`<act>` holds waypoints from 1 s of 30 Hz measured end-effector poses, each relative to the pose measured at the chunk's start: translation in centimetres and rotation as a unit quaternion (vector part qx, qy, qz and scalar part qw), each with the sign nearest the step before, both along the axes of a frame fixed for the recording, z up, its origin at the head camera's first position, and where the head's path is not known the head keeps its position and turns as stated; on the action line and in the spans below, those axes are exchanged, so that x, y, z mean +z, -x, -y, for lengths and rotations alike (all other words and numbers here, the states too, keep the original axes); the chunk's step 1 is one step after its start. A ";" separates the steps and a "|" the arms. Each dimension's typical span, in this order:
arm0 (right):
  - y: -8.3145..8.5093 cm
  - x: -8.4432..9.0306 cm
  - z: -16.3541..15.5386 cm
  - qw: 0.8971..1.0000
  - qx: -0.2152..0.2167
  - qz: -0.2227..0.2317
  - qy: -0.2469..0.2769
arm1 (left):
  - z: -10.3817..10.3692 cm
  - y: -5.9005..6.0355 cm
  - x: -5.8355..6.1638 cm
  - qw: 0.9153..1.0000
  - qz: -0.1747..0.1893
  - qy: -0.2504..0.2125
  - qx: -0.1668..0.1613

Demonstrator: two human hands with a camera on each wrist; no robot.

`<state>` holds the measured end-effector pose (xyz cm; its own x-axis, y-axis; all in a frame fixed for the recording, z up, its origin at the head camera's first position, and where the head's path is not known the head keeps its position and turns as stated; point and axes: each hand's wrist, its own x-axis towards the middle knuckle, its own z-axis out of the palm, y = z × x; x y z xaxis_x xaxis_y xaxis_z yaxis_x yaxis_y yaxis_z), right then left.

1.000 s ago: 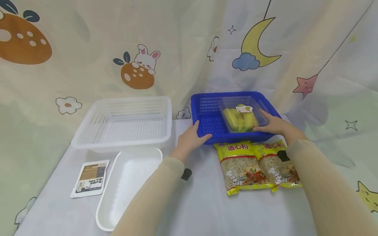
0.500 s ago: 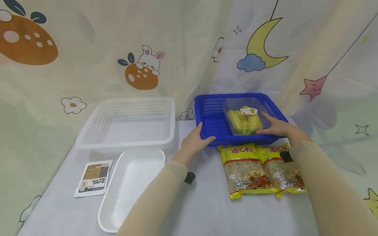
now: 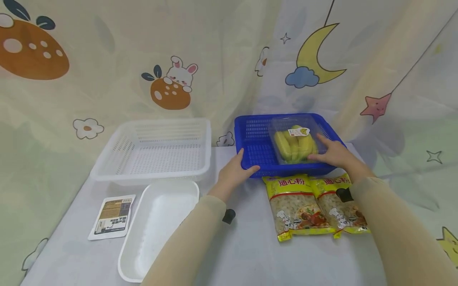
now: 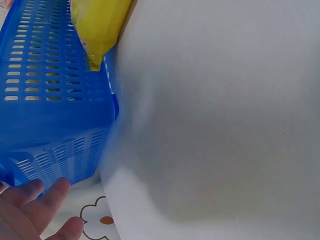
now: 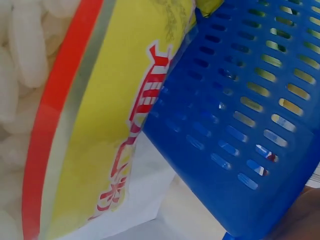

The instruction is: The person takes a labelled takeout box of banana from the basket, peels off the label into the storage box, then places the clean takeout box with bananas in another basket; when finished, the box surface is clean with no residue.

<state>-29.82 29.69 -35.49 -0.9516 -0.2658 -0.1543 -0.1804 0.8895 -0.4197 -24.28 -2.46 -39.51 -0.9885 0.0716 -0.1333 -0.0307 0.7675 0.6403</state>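
Blue perforated basket (image 3: pixel 255 149), one, at the table's far right, held at both ends. Left hand (image 3: pixel 234 172) curls over its near-left rim; right hand (image 3: pixel 330 153) wraps the near-right rim, fingertips against the clear banana box (image 3: pixel 295 139), one, lying inside. Step judged: seating or shifting the loaded basket; the next move calls for an even two-handed hold. Macaroni bags (image 3: pixel 316 204), two, just before it. White basket (image 3: pixel 157 149), one; white tray (image 3: pixel 157 226), one; flat sachet (image 3: pixel 111 215), one.
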 end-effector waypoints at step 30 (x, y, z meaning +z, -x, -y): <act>-4.9 6.3 0.7 0.994 0.030 -0.054 0.086 | 1.5 0.4 5.7 0.980 -0.119 -0.156 -0.015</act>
